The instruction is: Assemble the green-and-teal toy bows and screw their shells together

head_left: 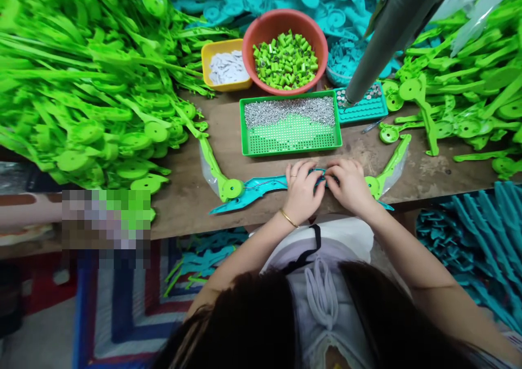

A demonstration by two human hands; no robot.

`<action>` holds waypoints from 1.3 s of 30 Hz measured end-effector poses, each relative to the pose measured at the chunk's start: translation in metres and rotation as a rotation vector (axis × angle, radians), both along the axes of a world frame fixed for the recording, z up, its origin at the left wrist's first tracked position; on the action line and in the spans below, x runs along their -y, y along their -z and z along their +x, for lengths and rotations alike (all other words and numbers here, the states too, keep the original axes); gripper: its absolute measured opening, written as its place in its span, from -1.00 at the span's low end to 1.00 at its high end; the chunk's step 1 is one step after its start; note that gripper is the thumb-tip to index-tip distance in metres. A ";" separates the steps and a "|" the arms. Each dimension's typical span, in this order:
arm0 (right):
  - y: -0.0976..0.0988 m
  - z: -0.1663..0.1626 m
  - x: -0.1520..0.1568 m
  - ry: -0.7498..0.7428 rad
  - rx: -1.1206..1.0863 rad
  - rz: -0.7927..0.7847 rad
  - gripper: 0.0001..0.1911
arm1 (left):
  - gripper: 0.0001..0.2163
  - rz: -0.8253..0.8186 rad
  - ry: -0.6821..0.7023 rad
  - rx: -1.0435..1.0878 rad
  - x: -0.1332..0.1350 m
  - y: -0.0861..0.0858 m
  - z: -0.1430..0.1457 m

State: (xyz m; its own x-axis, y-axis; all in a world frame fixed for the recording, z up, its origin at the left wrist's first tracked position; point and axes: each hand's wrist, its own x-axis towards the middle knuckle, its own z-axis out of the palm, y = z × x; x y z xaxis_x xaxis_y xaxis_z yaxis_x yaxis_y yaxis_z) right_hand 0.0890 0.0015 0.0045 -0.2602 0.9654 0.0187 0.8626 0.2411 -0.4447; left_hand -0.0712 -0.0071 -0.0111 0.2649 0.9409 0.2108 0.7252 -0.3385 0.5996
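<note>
A blue plastic piece [261, 185], like the middle of a toy bow, lies along the table's front edge. A curved green arm [220, 178] with a round disc joins its left end, and a matching green arm [385, 176] its right. A thin dark line runs along the blue part. My left hand [304, 188] is closed on the middle of the piece, thumb and fingers bent. Close against it, my right hand [349, 184] pinches the same middle part. Whatever small item lies between the fingertips is hidden.
Beyond the hands stand a green tray [291, 151] of small metal screws, a teal tray [362, 113], a red bowl [285, 88] of green pieces and a yellow tub [226, 86] of white pieces. Green parts [89, 86] heap at left. A dark pole [391, 31] slants overhead.
</note>
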 end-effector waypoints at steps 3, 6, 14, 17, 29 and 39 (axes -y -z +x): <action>0.001 0.000 0.001 -0.015 0.000 0.031 -0.84 | -0.86 0.001 -0.002 -0.029 -0.006 0.000 0.002; 0.002 0.001 0.002 -0.008 -0.002 0.042 -0.83 | -0.90 0.004 0.028 -0.059 -0.010 0.001 0.003; 0.002 0.001 0.000 0.028 0.014 -0.011 -0.82 | -0.82 0.049 0.139 -0.206 -0.011 0.000 -0.001; 0.001 0.000 0.000 0.028 0.025 -0.026 -0.84 | -0.79 0.035 0.176 -0.237 -0.013 0.001 -0.002; -0.005 -0.005 -0.002 0.024 0.140 -0.079 -0.75 | -0.75 -0.128 0.205 -0.446 -0.011 -0.017 0.003; -0.011 -0.012 -0.008 -0.048 0.302 -0.059 -0.71 | -0.71 -0.086 0.231 -0.467 -0.012 -0.010 0.006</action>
State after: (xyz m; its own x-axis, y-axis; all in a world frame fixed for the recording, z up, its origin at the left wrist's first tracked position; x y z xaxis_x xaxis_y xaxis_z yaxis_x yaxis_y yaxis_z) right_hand 0.0769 0.0098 0.0153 -0.2906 0.9490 -0.1223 0.9462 0.2660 -0.1844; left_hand -0.0653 0.0046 -0.0012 0.5143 0.8559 -0.0547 0.8342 -0.4845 0.2634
